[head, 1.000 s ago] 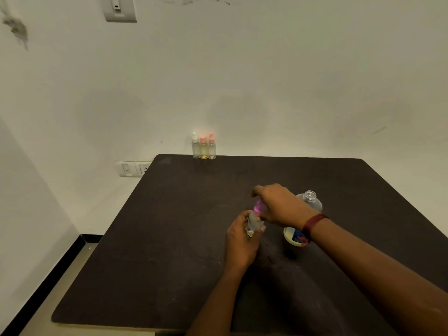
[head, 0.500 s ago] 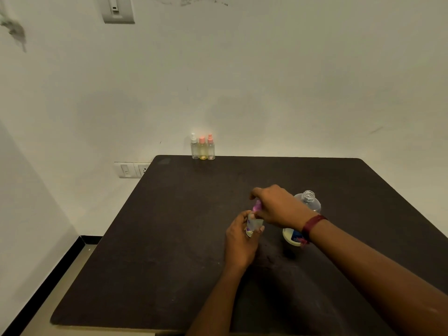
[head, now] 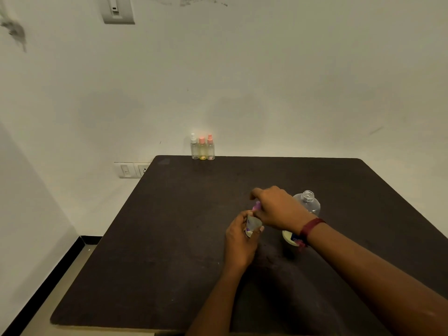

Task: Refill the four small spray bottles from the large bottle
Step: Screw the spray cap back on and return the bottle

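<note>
Left hand (head: 240, 241), right hand (head: 278, 209) on one small spray bottle (head: 253, 225)

A dark brown, matte counter (head: 169, 238) with rounded corners stands with its far edge against an off-white wall (head: 291, 81). A socket-and-switch plate (head: 132, 170) sits on that wall just left of the counter's far left corner. Higher up are a pale switch box (head: 118, 10) and a dark smudge (head: 15, 32). Black skirting (head: 48, 275) runs along the floor beyond the left edge.
</note>
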